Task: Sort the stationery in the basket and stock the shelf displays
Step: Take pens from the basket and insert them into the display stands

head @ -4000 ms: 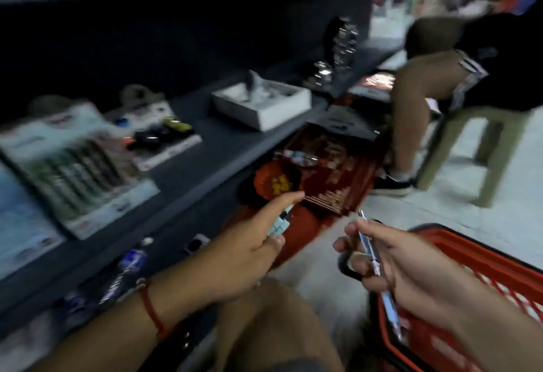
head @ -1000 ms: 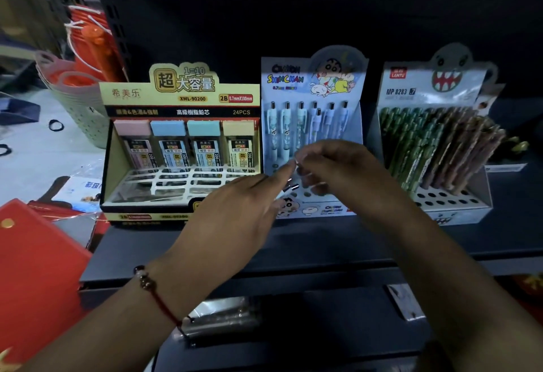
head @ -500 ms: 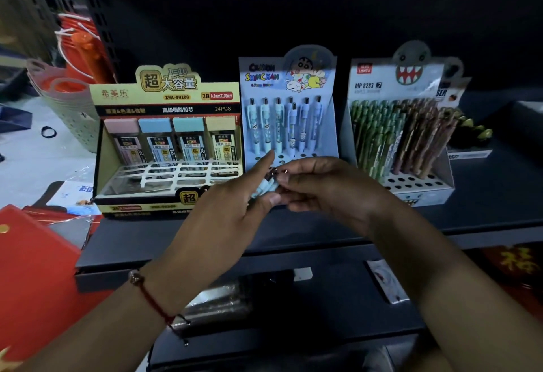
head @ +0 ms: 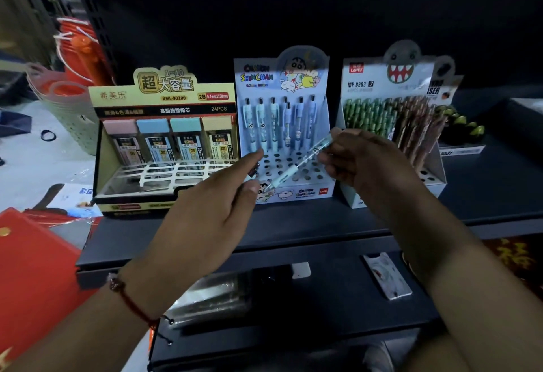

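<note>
A dark shelf [head: 293,224] runs across mid-frame. The right hand [head: 361,163] pinches a pale-blue, clear-barrelled pen [head: 299,166], tilted tip-down at frame centre over the cartoon display box [head: 282,83]. The left hand [head: 211,210], forefinger straight, grips another small pen [head: 252,174] lower left.

Lead-refill box [head: 164,136]: yellow w/ black band, caps pink, blue, teal, yellow. Pen display [head: 282,78]: pale blue, cartoon print. Pencil display [head: 390,119]: green & brown pencils, shark-mouth print. Folder [head: 32,277]: red. Shelf [head: 293,224]: dark grey.
</note>
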The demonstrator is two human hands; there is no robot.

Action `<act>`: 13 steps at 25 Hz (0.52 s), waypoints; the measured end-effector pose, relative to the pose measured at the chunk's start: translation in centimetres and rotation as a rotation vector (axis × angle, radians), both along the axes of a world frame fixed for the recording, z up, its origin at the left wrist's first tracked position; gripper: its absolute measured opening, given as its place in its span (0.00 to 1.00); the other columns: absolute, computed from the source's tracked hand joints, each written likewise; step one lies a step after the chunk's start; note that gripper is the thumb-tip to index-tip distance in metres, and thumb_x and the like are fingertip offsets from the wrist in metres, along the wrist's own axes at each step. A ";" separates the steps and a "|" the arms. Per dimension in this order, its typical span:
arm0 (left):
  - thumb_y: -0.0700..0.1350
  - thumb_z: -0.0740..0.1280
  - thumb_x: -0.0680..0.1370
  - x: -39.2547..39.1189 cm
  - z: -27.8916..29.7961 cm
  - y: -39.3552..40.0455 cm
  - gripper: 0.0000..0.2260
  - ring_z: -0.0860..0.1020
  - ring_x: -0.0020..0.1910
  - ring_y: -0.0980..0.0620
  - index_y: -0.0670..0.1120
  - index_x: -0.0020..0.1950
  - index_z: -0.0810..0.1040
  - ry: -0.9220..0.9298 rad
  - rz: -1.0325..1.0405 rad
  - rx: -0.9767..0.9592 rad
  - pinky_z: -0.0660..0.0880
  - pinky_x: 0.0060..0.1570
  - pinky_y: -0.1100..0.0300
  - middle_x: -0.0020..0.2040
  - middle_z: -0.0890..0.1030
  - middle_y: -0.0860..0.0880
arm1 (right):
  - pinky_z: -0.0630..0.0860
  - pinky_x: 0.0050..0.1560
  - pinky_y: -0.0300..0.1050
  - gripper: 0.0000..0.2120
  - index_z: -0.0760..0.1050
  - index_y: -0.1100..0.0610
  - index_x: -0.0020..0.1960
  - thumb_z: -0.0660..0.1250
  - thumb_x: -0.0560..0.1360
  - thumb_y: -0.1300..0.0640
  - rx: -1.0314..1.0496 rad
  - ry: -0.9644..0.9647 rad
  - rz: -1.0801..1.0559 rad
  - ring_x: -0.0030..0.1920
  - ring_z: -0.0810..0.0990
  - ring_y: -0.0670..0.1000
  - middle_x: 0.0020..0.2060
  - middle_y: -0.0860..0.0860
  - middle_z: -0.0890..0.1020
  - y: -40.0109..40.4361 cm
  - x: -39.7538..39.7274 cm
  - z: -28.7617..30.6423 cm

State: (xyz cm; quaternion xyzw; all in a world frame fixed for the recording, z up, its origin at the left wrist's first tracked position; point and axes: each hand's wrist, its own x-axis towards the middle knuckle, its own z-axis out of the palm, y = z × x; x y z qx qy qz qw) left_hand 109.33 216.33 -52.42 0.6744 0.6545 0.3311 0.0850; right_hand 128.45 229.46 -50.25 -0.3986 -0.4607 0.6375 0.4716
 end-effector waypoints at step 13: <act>0.60 0.48 0.80 -1.7 -1.0 0.9 0.26 0.71 0.42 0.56 0.63 0.78 0.51 0.196 0.032 0.054 0.69 0.39 0.56 0.46 0.68 0.59 | 0.82 0.44 0.49 0.02 0.79 0.58 0.45 0.70 0.77 0.62 0.501 -0.096 -0.197 0.42 0.84 0.54 0.39 0.52 0.84 0.9 -3.4 -0.2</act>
